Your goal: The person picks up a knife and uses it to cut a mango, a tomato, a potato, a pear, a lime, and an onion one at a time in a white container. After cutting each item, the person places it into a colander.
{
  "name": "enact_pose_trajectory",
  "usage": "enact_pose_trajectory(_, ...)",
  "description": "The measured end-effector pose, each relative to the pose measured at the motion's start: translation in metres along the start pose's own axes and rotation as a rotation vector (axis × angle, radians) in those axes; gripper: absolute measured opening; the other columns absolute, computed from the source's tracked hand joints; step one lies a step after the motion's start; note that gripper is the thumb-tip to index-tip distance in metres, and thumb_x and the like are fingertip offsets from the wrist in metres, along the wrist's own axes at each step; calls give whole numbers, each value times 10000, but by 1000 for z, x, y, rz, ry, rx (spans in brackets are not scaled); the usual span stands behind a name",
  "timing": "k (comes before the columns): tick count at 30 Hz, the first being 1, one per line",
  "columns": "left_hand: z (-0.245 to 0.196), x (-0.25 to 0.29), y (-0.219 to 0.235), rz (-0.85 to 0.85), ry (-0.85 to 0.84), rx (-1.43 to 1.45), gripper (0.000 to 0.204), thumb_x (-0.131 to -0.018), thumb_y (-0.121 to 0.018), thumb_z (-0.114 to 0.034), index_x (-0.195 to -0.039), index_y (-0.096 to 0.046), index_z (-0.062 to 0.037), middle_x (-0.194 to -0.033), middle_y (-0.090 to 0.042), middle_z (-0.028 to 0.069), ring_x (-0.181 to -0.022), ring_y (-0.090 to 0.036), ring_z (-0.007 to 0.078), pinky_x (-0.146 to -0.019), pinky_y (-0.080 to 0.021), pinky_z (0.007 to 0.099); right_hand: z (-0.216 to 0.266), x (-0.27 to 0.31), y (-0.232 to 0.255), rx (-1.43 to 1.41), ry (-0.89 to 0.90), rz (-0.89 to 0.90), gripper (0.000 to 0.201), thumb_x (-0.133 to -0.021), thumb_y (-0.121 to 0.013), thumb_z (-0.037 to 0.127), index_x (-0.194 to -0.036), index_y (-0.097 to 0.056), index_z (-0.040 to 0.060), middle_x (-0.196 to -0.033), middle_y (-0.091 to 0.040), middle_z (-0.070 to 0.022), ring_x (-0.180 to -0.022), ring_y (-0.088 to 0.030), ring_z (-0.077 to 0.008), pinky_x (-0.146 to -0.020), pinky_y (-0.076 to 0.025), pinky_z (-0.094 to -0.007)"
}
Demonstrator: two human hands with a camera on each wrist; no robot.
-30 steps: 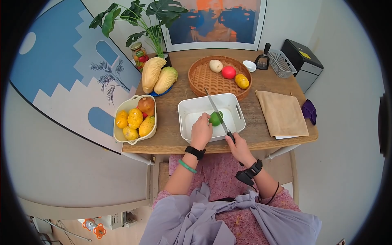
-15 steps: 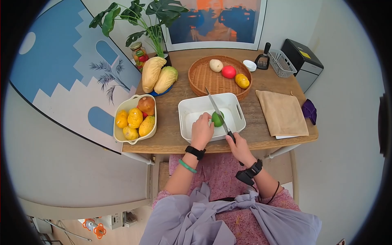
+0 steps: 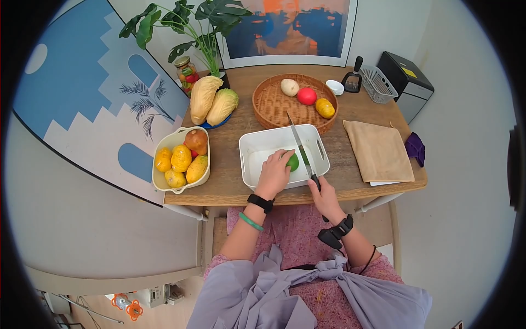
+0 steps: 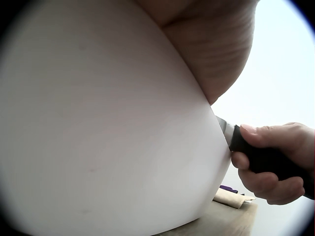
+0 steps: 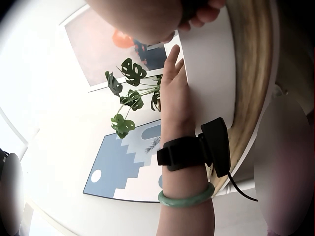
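Observation:
A round green fruit (image 3: 293, 161) lies inside a white plastic bin (image 3: 253, 145) at the table's front. My left hand (image 3: 275, 174) reaches over the near rim and holds the fruit from its left side, fingers bent over its top. My right hand (image 3: 325, 198) grips the black handle of a kitchen knife (image 3: 300, 144), just outside the bin's near right corner. The blade slants across the bin, to the right of the fruit, its tip over the far rim. In the left wrist view the bin wall hides the fruit and most of the blade.
A wicker tray (image 3: 268, 112) with several items stands behind the bin. To the left are a cream basket (image 3: 159, 183) of yellow fruit and two cabbages (image 3: 207, 101). A tan cloth (image 3: 378, 153) lies at right, a grey basket (image 3: 378, 86) behind it.
The knife has shifted right, from across the green fruit to beside it. My left hand has moved right and forward, its fingers now over the fruit.

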State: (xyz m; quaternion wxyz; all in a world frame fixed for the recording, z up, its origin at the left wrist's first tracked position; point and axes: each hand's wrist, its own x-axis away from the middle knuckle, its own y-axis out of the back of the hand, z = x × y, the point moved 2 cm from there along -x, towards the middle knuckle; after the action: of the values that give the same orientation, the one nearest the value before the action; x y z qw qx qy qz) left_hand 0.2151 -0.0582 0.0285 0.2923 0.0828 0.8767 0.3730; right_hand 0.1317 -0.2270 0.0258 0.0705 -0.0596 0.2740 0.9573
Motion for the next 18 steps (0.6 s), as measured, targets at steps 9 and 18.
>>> enact_pose_trajectory(9, 0, 2, 2, 44, 135, -56, 466, -774, -699, -152, -1223, -586, -112, -1141, -554, 130, -1058, -545, 323, -880, -445, 431, -1, -1, 1, -7, 4, 16, 356, -966, -540, 308, -913, -520, -43, -751, -598, -299, -748, -596, -481, -624, -452, -487)
enact_pose_trajectory(18, -2, 0, 3, 94, 118, -21, 521, -754, -727, -154, -1248, -570, -109, -1257, -536, 163, -1120, -542, 362, -942, -453, 433, 3, -2, 6, 11, -3, 0, 345, -963, -545, 294, -932, -525, -49, -756, -600, -297, -749, -597, -478, -624, -454, -481)
